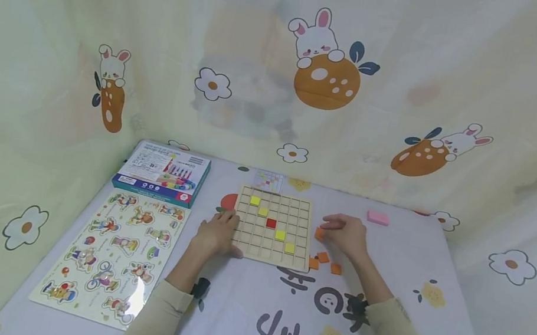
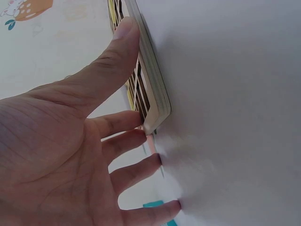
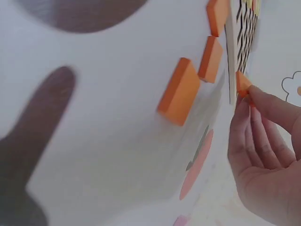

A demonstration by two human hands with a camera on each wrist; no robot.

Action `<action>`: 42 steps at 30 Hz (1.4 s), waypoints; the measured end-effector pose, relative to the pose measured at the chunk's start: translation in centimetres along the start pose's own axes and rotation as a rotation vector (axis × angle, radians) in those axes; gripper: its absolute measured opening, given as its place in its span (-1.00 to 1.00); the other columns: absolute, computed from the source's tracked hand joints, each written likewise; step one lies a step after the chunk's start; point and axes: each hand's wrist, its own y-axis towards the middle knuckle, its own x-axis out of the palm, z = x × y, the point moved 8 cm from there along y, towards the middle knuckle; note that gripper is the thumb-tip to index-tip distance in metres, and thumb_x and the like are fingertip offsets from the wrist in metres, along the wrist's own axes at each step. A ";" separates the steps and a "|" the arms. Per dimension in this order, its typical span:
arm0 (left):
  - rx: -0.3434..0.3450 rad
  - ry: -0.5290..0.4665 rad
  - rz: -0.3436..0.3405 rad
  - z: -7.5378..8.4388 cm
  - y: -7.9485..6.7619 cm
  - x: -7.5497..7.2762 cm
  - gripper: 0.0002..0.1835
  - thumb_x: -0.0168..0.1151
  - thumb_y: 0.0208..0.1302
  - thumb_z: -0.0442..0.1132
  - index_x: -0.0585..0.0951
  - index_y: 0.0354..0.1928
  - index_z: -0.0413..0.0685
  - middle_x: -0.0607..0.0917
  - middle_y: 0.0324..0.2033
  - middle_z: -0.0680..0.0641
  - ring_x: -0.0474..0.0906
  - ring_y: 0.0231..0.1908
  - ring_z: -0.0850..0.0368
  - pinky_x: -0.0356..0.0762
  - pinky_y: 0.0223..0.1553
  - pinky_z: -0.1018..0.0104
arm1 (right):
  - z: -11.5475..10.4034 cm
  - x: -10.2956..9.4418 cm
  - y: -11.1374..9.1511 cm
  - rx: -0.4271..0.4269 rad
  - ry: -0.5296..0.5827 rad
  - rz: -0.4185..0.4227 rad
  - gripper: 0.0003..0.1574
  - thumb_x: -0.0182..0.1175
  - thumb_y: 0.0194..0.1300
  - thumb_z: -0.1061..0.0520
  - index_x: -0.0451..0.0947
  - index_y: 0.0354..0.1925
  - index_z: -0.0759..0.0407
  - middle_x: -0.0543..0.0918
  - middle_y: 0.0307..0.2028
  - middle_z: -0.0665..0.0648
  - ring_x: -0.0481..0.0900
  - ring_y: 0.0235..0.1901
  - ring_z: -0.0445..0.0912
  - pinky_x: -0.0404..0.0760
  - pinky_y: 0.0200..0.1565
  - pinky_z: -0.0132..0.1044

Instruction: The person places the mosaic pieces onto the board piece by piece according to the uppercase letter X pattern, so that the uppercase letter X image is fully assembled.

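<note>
A wooden grid board (image 1: 245, 247) lies flat on the table. Along its diagonal sit yellow tiles (image 1: 280, 235) with one red tile (image 1: 271, 223) in the middle. My left hand (image 1: 217, 234) rests at the board's near left corner, fingers along the left side and thumb (image 2: 126, 35) over the near edge. Just beyond the right side, my right hand (image 1: 347, 235) pinches an orange square tile (image 3: 242, 84) between thumb and fingertips. Between that hand and the board's near right corner lie three loose orange tiles (image 1: 323, 257).
Behind the board lies a small pattern card (image 1: 268, 181). To the left are a flat box (image 1: 160, 169) and a picture puzzle board (image 1: 116, 248) with cartoon figures. A pink block (image 1: 377, 217) sits at the back right. A printed cloth curtain (image 1: 244, 121) rises behind the table.
</note>
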 end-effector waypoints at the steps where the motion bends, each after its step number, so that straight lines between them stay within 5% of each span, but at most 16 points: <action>1: -0.001 -0.002 -0.001 0.0 0.0 0.0 0.06 0.62 0.08 0.13 0.32 0.54 -0.12 0.25 0.56 -0.16 0.19 0.53 -0.24 0.27 0.40 -0.44 | -0.1 0.1 0.2 -0.001 0.018 -0.005 -0.58 0.50 0.25 0.16 0.71 0.07 0.18 0.84 -0.22 0.08 0.81 -0.16 -0.01 0.74 -0.11 -0.19; 8: 0.000 -0.011 -0.005 -0.1 -0.1 0.0 0.06 0.63 0.07 0.12 0.32 0.54 -0.12 0.25 0.57 -0.16 0.17 0.54 -0.23 0.26 0.41 -0.44 | -1.0 1.0 1.6 0.043 0.123 -0.055 -0.49 0.53 0.24 0.11 0.68 0.13 0.18 0.83 -0.15 0.11 0.80 -0.11 -0.02 0.72 -0.14 -0.30; 16: -0.003 -0.007 0.007 -0.1 -0.1 0.1 0.06 0.64 0.06 0.11 0.33 0.53 -0.11 0.28 0.55 -0.15 0.18 0.54 -0.21 0.27 0.41 -0.43 | -0.7 2.2 3.9 0.169 0.195 -0.064 -0.41 0.55 0.23 0.05 0.64 0.21 0.00 0.84 -0.13 0.00 0.79 -0.12 -0.07 0.70 -0.16 -0.12; 23: -0.011 -0.016 0.009 0.0 -0.1 0.0 0.06 0.64 0.06 0.11 0.32 0.54 -0.09 0.26 0.56 -0.14 0.16 0.55 -0.21 0.23 0.42 -0.44 | -1.4 3.2 5.2 0.169 0.305 -0.069 -0.37 0.53 0.24 0.15 0.61 0.25 0.14 0.84 -0.14 0.08 0.80 -0.09 -0.08 0.77 -0.03 -0.17; 29: -0.004 -0.007 0.003 -0.1 0.2 0.3 0.07 0.65 0.04 0.12 0.33 0.53 -0.09 0.26 0.57 -0.14 0.16 0.55 -0.22 0.23 0.42 -0.45 | -1.5 4.2 6.0 0.174 0.280 -0.061 -0.46 0.53 0.25 0.15 0.64 0.17 0.18 0.84 -0.14 0.12 0.81 -0.12 -0.07 0.74 -0.16 -0.35; 42: -0.010 0.005 0.000 -0.4 0.4 0.2 0.08 0.64 0.04 0.14 0.32 0.54 -0.08 0.24 0.58 -0.13 0.15 0.55 -0.22 0.23 0.42 -0.44 | -2.7 5.7 7.1 0.052 0.053 -0.057 -0.62 0.53 0.25 0.10 0.72 0.01 0.14 0.84 -0.25 0.01 0.80 -0.15 -0.08 0.75 -0.09 -0.22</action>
